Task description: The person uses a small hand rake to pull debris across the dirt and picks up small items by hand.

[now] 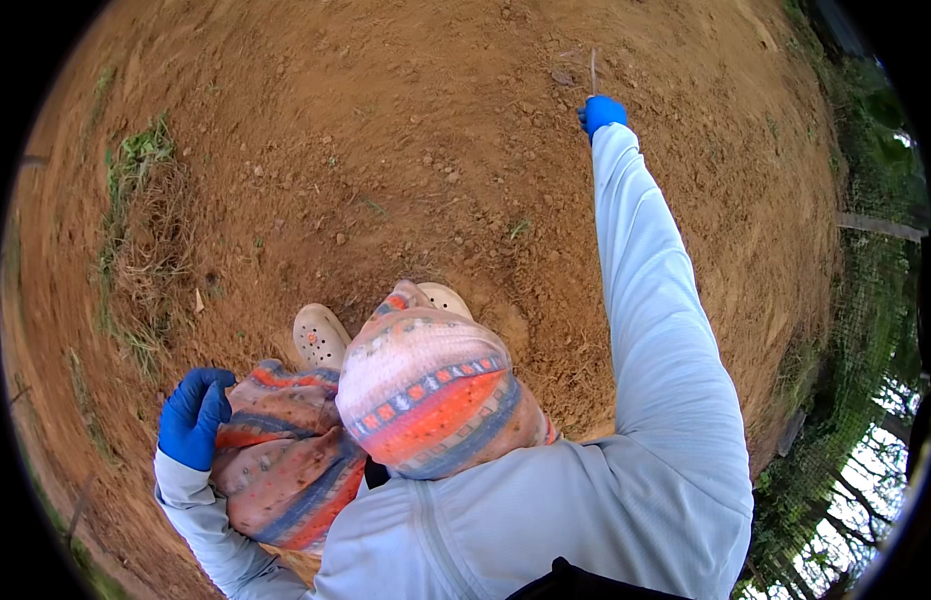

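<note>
The person's right hand in a bright blue rubber glove [601,113] is stretched far out over the bare brown dirt ground [385,130]. The fingers of this hand are pinched shut around the bottom of a thin pale dry stalk [592,70]. The stalk stands almost straight up from the glove, and its top end pokes out past the fingers. The long pale blue sleeve [650,300] runs from that glove back down to the shoulder.

The left hand in a matching blue rubber glove [194,415] is well apart from the stalk, low down on the other side. It rests curled against the knee, on the trousers with orange, pink and blue stripes [285,460]. It holds nothing, and its fingers are bent in loosely against the cloth.

Between the stalk and the left hand you can see two cream plastic clogs with holes [321,337], standing on the dirt just beside the striped knees.

Far to the left of the stalk there is a patch of green and dry grass [140,200]. Far to the right of the stalk there is dark wire fence netting [875,300] with green leaves around it
</note>
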